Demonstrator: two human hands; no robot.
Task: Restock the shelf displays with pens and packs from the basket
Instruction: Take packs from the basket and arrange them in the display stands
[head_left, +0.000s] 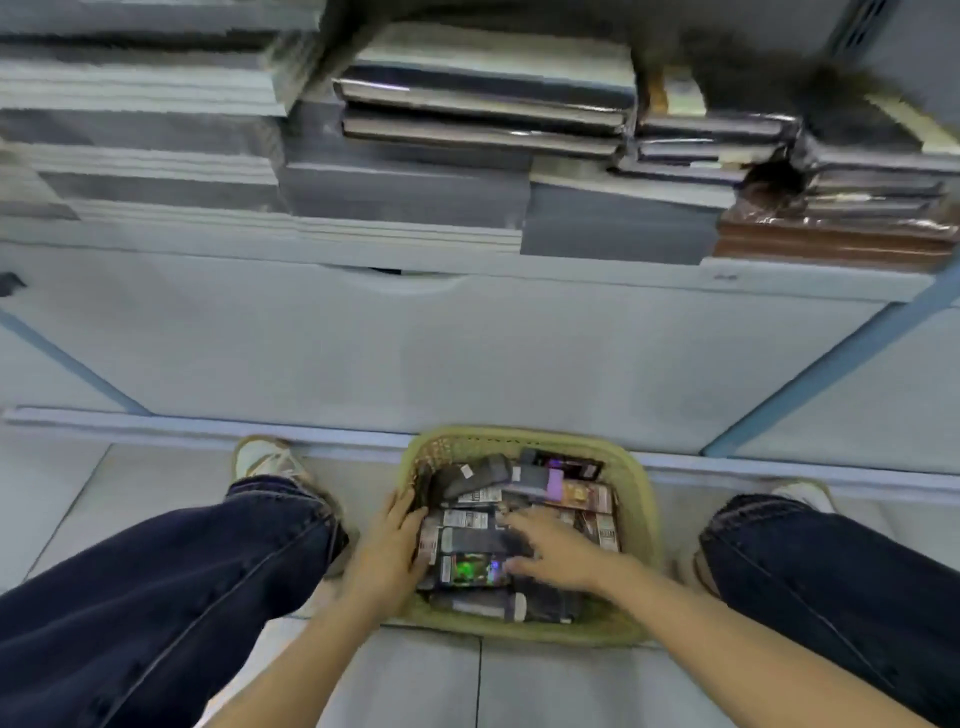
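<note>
A green woven basket (641, 499) sits on the floor between my feet, filled with several dark pen packs (470, 519) lying flat in a pile. My left hand (392, 543) lies at the basket's left inner edge, its fingers against the side of the pack pile. My right hand (556, 545) reaches in from the right, fingers spread and resting on top of the packs near a pack with a shiny green label (470, 569). Neither hand plainly grips a pack. The picture is blurred.
A pale shelf unit (467, 343) rises right behind the basket. Its lowest shelf holds stacks of grey and dark wrapped notebooks (483, 114) and brown ones (831, 239). My legs in dark jeans flank the basket on the tiled floor.
</note>
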